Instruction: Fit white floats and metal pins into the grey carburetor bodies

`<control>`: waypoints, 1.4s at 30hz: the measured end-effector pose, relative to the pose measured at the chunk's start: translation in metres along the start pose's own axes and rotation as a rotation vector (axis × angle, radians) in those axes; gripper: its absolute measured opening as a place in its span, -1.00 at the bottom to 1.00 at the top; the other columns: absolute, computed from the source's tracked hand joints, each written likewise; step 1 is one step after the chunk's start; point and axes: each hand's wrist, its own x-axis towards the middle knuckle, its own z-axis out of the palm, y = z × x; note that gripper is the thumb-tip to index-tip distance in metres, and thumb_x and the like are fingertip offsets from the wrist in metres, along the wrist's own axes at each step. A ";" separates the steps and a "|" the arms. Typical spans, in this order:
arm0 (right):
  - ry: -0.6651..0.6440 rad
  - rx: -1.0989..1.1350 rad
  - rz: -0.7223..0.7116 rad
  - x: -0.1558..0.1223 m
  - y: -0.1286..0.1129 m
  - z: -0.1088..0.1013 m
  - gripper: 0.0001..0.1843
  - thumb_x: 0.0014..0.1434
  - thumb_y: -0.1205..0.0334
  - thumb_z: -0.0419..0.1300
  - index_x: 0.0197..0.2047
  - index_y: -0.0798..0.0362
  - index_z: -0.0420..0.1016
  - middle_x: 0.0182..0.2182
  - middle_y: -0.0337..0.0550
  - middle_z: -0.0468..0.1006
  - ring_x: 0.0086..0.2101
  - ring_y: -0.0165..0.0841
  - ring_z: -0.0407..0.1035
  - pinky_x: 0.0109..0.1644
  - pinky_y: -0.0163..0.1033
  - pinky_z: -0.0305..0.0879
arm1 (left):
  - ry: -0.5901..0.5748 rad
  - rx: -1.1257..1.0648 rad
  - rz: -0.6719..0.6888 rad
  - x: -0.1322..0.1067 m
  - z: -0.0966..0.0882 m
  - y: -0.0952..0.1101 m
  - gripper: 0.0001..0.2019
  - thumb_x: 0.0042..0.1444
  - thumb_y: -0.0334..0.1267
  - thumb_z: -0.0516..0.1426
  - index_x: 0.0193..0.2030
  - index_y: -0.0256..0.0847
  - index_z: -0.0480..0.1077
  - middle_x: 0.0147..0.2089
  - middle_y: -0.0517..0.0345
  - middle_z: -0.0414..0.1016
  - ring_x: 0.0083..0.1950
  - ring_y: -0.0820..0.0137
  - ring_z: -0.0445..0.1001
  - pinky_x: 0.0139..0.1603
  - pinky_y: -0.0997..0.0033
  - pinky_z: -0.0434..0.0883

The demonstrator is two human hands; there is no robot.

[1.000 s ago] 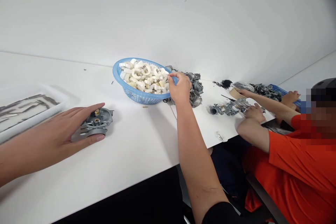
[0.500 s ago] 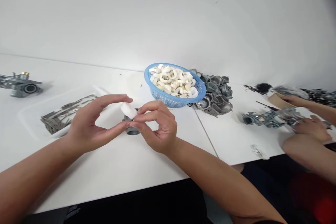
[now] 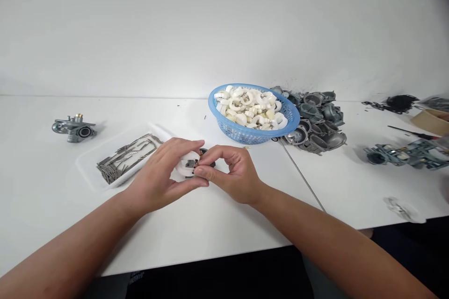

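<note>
A smooth white ring [image 3: 181, 168] is up between the two hands, its open face turned partly my way, so I can see grey metal through the hole. The left hand [image 3: 159, 175] curves round its left side; the right hand [image 3: 231, 173] pinches it at the right, where small dark bits show. Just behind sits a grey metal body [image 3: 212, 164], mostly hidden, a dark round part peeping out on top. Both are between the table's [image 3: 210, 229] near and back edges. Whether they touch, I can't tell.
</note>
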 end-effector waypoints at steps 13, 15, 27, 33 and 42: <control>0.109 -0.140 0.012 0.001 0.003 -0.008 -0.79 0.34 0.04 0.26 -0.24 -0.03 0.61 -0.30 -0.21 0.67 -0.24 -0.34 0.54 -0.13 -0.18 0.50 | -0.020 0.135 -0.177 0.003 -0.006 -0.009 -0.50 0.34 -0.02 0.22 0.36 -0.06 0.32 0.13 -0.02 0.62 0.07 0.17 0.60 0.05 0.19 0.54; 0.136 -0.213 -0.012 0.001 0.004 -0.010 -0.79 0.34 0.04 0.25 -0.07 -0.04 0.55 -0.20 -0.18 0.66 -0.17 -0.33 0.52 -0.06 -0.16 0.47 | -0.083 0.141 -0.191 0.003 -0.005 -0.011 -0.48 0.35 0.02 0.19 0.38 -0.09 0.32 0.17 -0.03 0.61 0.10 0.16 0.59 0.09 0.17 0.53; -0.113 -0.388 -0.003 0.014 0.018 -0.035 -0.69 0.32 0.02 0.27 0.08 -0.08 0.55 0.06 -0.16 0.64 0.10 -0.25 0.50 0.21 -0.06 0.40 | -0.278 0.085 -0.192 0.001 -0.004 -0.011 -0.48 0.41 0.01 0.11 0.44 -0.03 0.29 0.32 -0.04 0.52 0.26 0.08 0.51 0.27 0.04 0.47; -0.148 -0.405 -0.005 0.016 0.021 -0.037 -0.75 0.33 0.06 0.26 0.03 -0.09 0.57 0.06 -0.18 0.64 0.11 -0.25 0.48 0.26 -0.04 0.34 | -0.297 0.106 -0.214 -0.003 -0.001 -0.014 -0.46 0.44 -0.01 0.05 0.50 -0.04 0.22 0.39 -0.02 0.45 0.45 0.04 0.32 0.39 -0.01 0.38; -0.278 -0.407 0.094 0.017 0.020 -0.042 -0.68 0.35 -0.01 0.22 0.10 -0.11 0.54 0.11 -0.20 0.61 0.13 -0.26 0.45 0.27 -0.03 0.31 | -0.279 0.070 -0.180 0.001 0.000 -0.013 -0.52 0.37 -0.02 0.15 0.37 -0.05 0.36 0.28 -0.01 0.55 0.30 0.08 0.49 0.35 0.03 0.42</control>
